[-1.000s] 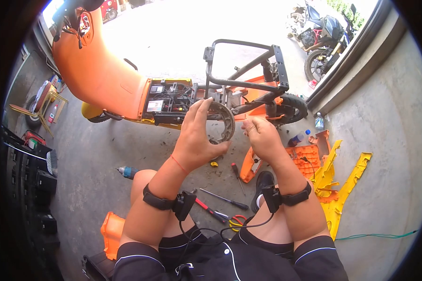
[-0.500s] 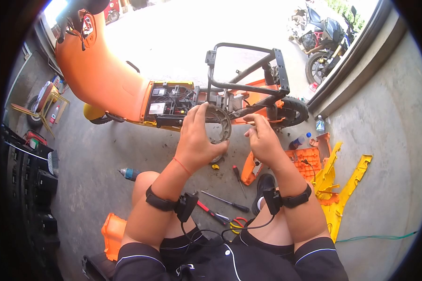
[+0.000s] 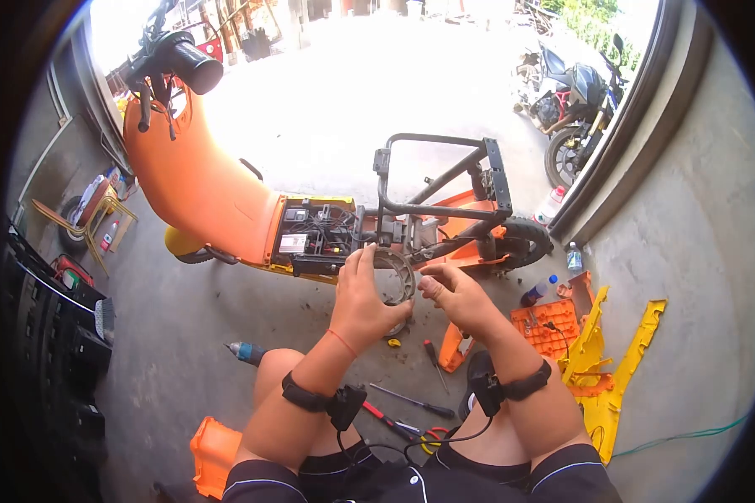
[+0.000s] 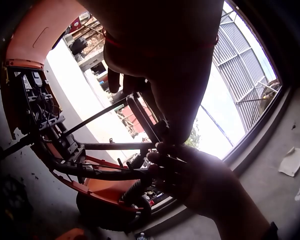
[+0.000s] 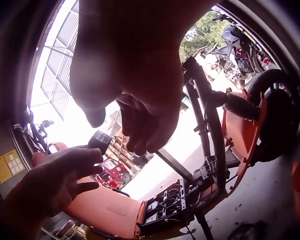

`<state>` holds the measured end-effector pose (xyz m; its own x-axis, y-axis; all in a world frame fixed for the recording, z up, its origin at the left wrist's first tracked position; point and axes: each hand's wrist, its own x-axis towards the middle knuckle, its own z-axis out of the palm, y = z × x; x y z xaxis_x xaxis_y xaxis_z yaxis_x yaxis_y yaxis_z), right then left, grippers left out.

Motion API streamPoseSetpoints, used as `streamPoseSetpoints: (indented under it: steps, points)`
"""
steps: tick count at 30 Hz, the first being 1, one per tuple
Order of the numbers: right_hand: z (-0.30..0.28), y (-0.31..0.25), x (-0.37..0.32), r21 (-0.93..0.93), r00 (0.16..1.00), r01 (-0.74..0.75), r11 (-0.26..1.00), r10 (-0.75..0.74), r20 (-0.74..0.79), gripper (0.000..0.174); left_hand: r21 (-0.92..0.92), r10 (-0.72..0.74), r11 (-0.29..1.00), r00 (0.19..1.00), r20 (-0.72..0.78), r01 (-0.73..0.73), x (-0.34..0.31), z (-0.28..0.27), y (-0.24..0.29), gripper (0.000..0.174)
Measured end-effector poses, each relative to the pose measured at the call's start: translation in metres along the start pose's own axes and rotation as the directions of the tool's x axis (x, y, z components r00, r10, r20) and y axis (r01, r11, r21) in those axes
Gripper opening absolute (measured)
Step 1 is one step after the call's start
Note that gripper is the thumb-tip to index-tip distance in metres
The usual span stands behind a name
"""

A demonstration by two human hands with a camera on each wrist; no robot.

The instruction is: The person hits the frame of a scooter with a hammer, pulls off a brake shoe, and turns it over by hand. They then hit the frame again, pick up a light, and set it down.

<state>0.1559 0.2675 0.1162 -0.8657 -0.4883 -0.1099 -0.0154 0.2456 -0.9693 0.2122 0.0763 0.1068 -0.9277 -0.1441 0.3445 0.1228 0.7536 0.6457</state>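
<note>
In the head view my left hand (image 3: 367,306) grips a grey, curved, ribbed part (image 3: 404,274), its fingers at the upper end and thumb at the lower. The right wrist view shows this hand (image 5: 52,185) with a small dark end of something (image 5: 100,141) at its fingertips. Just right of the curved part is my right hand (image 3: 466,303), its fingers loosely bent. Thumb and fingers of that hand (image 5: 130,100) stand apart, with nothing visible between them. It is too dark in the left wrist view to tell what the left fingers (image 4: 140,87) touch.
An orange scooter (image 3: 218,201) with bare frame (image 3: 445,207) stands ahead. A drill (image 3: 245,353) lies at left; a screwdriver (image 3: 434,365) and other tools lie between the legs. Yellow panels (image 3: 633,369), an orange crate-like piece (image 3: 547,327) and bottles (image 3: 538,291) are at right.
The head view has tilted upward, so the scooter and hands sit lower in it. My right thumb and fingertips, together earlier, have parted, and that hand is nearer the curved part.
</note>
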Motion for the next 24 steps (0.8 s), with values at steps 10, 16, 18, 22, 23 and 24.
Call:
streamPoseSetpoints:
  steps: [10,16,18,22,23,24]
  points:
    - [0.009,0.004,0.001,0.132,0.979,-0.122,0.984,0.097,0.178,0.064,0.029,0.014,0.999,0.999,-0.032,-0.013,-0.003,0.010,-0.002,0.099]
    - [0.011,-0.006,0.001,0.137,0.965,-0.239,0.961,0.220,0.142,0.050,0.039,0.041,0.999,0.997,-0.072,-0.038,-0.005,0.011,-0.001,0.098]
    - [0.010,-0.005,0.001,0.182,0.964,-0.250,0.951,0.226,0.140,0.047,0.071,0.067,0.996,0.993,-0.095,-0.060,-0.005,0.011,0.002,0.098]
    - [0.010,0.002,0.002,0.348,0.968,-0.247,0.904,0.217,0.123,0.036,0.070,0.081,0.995,0.992,-0.098,-0.075,-0.006,0.012,0.002,0.102]
    - [0.010,0.003,0.002,0.348,0.968,-0.248,0.904,0.218,0.123,0.036,0.066,0.072,0.996,0.994,-0.083,-0.066,-0.006,0.013,0.002,0.105]
    - [0.010,0.005,0.003,0.369,0.965,-0.262,0.892,0.234,0.120,0.035,0.062,0.063,0.996,0.996,-0.067,-0.059,-0.006,0.013,0.002,0.108]
